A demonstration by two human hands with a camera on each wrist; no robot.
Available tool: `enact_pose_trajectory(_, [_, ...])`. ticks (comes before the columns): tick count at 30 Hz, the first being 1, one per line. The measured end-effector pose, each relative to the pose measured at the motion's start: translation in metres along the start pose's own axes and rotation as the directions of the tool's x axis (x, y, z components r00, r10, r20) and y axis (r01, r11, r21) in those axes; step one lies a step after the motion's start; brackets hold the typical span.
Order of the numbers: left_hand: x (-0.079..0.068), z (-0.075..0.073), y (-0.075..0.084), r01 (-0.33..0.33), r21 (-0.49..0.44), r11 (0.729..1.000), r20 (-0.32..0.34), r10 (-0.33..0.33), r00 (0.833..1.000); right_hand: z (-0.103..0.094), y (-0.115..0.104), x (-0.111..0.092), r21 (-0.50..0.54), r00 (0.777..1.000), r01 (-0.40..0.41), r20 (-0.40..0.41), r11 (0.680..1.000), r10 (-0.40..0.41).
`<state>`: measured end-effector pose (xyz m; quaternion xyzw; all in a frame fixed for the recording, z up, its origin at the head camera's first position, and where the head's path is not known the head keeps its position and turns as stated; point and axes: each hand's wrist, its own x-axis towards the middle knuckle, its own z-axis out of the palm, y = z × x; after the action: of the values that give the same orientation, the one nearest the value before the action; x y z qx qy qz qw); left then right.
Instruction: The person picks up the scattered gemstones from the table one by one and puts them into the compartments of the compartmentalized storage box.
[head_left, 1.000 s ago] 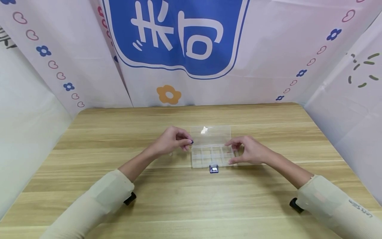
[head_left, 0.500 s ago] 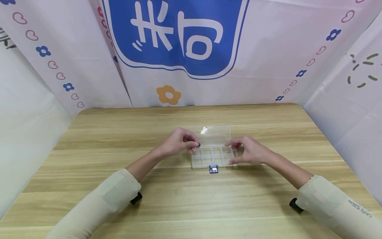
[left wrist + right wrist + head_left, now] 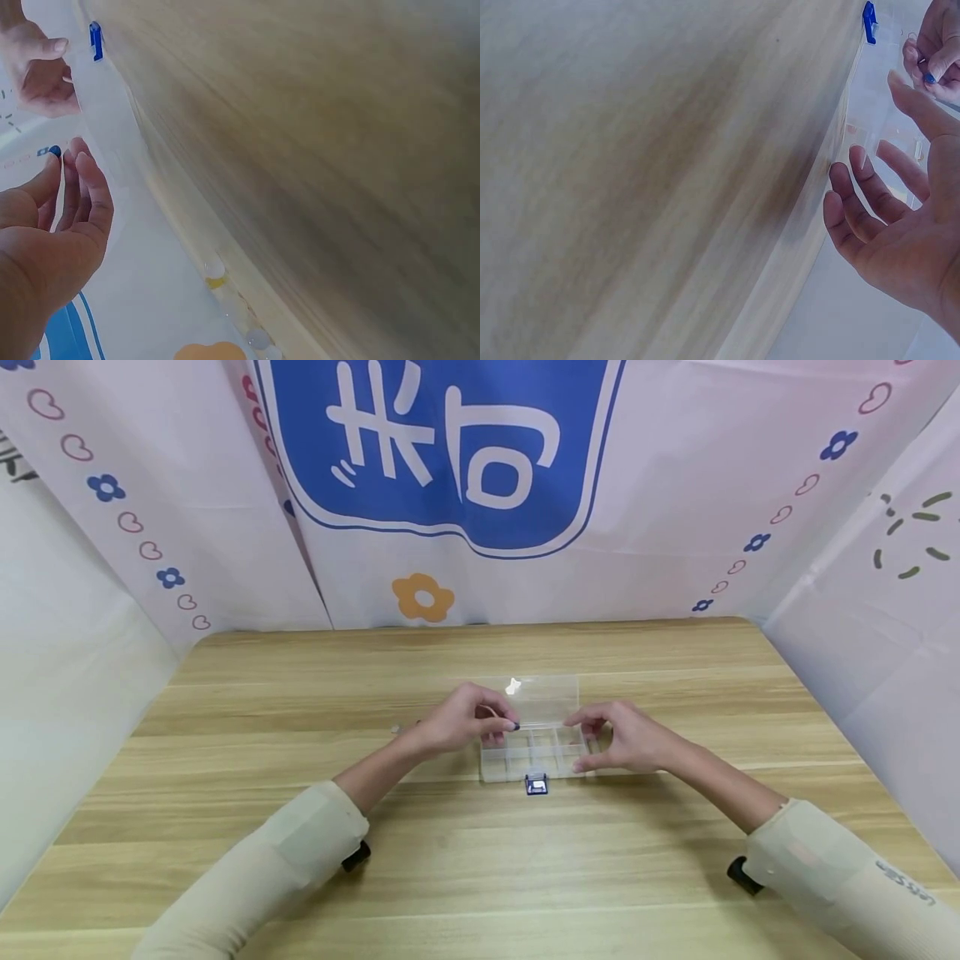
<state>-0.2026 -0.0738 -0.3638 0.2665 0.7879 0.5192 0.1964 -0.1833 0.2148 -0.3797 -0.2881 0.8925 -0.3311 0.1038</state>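
Note:
My left hand [image 3: 467, 718] pinches a small blue ball [image 3: 55, 151] between thumb and fingertips, over the left part of a clear plastic box [image 3: 519, 768]. The box lies with its lid [image 3: 551, 693] folded back and its small compartments uncovered. A blue latch [image 3: 536, 784] sticks out at its front. My right hand [image 3: 628, 737] holds the box's right end, thumb at the front corner and forefinger at the back one. In the right wrist view its other fingers [image 3: 862, 191] are loosely bent beside the box.
Several small clear round pieces [image 3: 257, 337] lie on the wooden table [image 3: 480, 868] left of the box, mostly behind the left hand in the head view. One clear piece [image 3: 395, 728] shows there. A printed cloth [image 3: 652, 552] hangs behind the table.
My left hand has moved to the right with the blue ball, from beside the box's left edge to over its compartments. The right hand and the box have stayed in place.

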Motion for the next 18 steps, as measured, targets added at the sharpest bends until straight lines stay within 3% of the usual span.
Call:
enact_pose_trajectory(9, [0.004,0.005,0.002,-0.021,0.006,1.0,0.016,0.021,1.0,-0.001,-0.001,0.001,-0.005,1.0,-0.02,0.001,1.0,0.02])
enact_pose_trajectory(18, [0.012,0.011,0.004,0.007,0.024,1.0,0.025,-0.008,1.0,-0.002,-0.001,0.0,-0.003,1.0,-0.015,0.005,1.0,0.015])
